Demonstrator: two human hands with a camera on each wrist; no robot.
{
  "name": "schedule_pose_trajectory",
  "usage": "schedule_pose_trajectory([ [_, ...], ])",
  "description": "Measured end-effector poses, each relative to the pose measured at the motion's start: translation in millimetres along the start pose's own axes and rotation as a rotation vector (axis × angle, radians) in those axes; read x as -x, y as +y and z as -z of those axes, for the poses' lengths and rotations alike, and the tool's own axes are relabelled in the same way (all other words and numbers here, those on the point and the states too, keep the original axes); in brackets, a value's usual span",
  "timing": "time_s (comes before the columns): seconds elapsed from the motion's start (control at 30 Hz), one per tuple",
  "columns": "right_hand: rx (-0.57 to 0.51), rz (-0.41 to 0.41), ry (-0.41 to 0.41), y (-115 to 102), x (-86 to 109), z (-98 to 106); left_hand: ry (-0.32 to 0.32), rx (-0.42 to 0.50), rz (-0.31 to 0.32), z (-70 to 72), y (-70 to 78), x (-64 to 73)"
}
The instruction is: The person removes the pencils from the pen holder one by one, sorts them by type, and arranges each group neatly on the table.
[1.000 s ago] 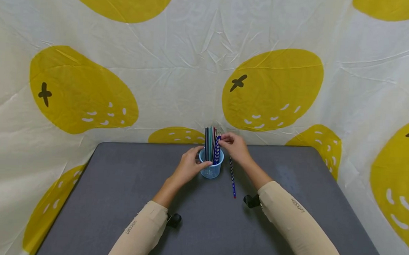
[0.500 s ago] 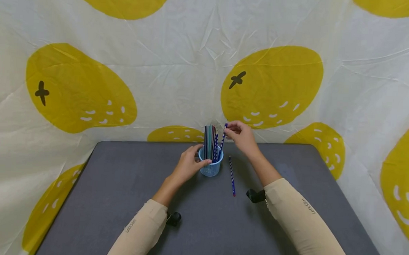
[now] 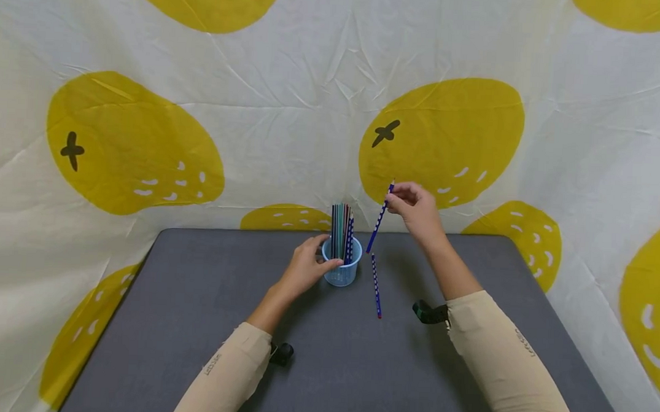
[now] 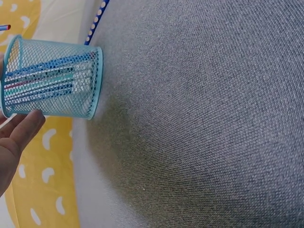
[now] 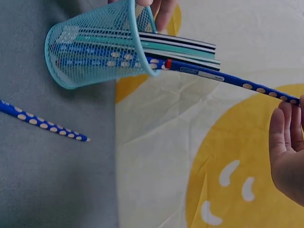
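A light-blue mesh pencil cup (image 3: 340,276) stands upright near the table's far edge. My left hand (image 3: 304,265) grips its rim, thumb at the front and fingers behind. Inside the cup are several dark, teal and blue dotted pencils (image 3: 339,231). Up and to the right of the cup, my right hand (image 3: 420,215) pinches a blue pencil with pale dots (image 3: 380,217) near its point, the red end hanging down. In the right wrist view this held pencil (image 5: 237,83) slants outside the cup. Another blue dotted pencil (image 3: 376,288) lies on the table right of the cup.
The table (image 3: 220,324) has a dark grey cloth surface. Behind it hangs a pale curtain with large yellow fruit prints (image 3: 443,137). A black wrist-worn device (image 3: 430,312) sticks out from the right sleeve, another (image 3: 282,354) from the left.
My right hand has drawn a blue dotted pencil up out of the cup and moved it to the right. My left hand has stayed on the cup.
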State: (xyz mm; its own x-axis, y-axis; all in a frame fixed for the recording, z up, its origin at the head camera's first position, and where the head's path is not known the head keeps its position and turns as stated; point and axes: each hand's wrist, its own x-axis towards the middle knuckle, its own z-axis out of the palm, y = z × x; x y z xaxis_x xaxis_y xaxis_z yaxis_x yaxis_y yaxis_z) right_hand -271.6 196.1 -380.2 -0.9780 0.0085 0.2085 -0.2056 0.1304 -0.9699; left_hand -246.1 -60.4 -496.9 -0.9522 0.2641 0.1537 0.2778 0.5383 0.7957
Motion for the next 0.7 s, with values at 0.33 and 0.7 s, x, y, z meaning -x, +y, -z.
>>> schedule_pose_trajectory([
  [0.33, 0.012, -0.037, 0.009, 19.0, 1.2, 18.1, 0.008, 0.004, -0.022, 0.8, -0.2, -3.1],
  [0.7, 0.201, -0.06, -0.04, 65.6, 9.7, 22.3, -0.005, 0.01, -0.027, 0.4, 0.9, -10.3],
])
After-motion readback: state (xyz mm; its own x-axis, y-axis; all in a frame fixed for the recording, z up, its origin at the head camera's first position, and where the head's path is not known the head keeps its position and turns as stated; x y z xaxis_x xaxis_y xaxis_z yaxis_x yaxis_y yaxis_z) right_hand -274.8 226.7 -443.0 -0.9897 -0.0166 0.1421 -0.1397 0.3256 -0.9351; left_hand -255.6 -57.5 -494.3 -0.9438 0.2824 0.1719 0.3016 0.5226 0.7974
